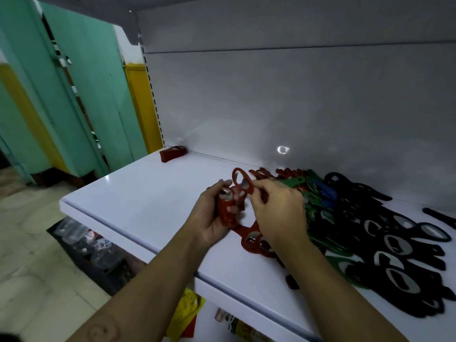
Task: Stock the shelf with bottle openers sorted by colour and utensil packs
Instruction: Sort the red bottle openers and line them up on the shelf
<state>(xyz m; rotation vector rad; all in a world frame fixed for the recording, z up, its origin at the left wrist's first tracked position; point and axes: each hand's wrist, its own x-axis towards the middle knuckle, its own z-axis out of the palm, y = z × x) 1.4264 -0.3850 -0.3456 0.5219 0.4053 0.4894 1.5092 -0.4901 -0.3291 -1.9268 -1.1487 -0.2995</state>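
Both hands are over the middle of the white shelf (148,193), a bit toward its front edge. The left hand (209,215) has its grip curled round a bunch of red bottle openers (225,214), held more or less upright with fingers on the far side and thumb on the near side. The right hand (278,211) pinches a single red bottle opener (240,180) between thumb and fingertips. The opener's ring end sticks up and leans left, so it sits just above the bunch in the left hand. It's touching or nearly touching it; motion blur makes that hard to call.

Right under the right wrist a few more loose red openers (251,239) lie flat on the shelf near the front edge. The rest of the mixed pile spreads over the right half of the shelf. There are red ones at the back (288,172), then green openers (296,182), a few blue openers (327,191), and a big spread of black openers (394,255) running toward the right edge.

Way off in the back left corner, against the rear panel, sits a small stack of red openers (172,153), well apart from everything else. Below the front edge you can see packaged goods (98,245) on a lower level and a yellow pack (187,309).
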